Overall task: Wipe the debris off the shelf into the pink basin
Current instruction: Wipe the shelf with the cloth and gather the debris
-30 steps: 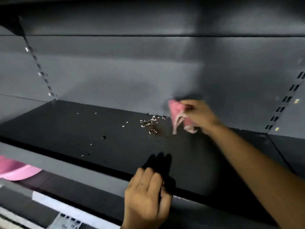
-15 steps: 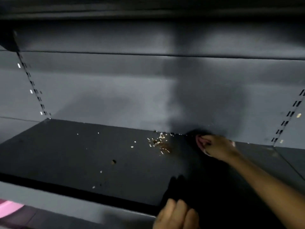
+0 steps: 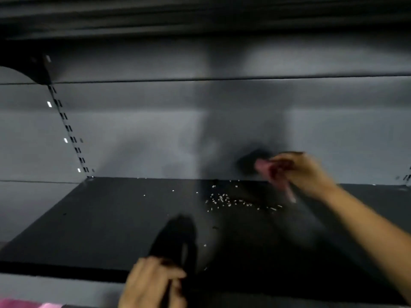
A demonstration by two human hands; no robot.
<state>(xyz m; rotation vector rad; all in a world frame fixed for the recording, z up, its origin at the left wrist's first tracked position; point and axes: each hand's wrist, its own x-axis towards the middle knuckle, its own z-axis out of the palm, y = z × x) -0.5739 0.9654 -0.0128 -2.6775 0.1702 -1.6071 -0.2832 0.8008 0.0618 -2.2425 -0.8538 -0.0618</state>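
Note:
A dark shelf carries a scatter of pale debris near its back middle, with a few stray bits nearer the front. My right hand is raised at the back right, just right of the debris, gripping a pink cloth that hangs blurred below the fingers. My left hand rests with curled fingers on the shelf's front edge. A sliver of the pink basin shows at the bottom left corner, below the shelf.
A grey back panel closes the shelf behind. A slotted upright runs down the left, another at the far right. An upper shelf overhangs the space.
My right hand with the cloth has lifted off the shelf. The debris line now stretches further right. The view has tilted up, so the left hand and basin sit lower in frame.

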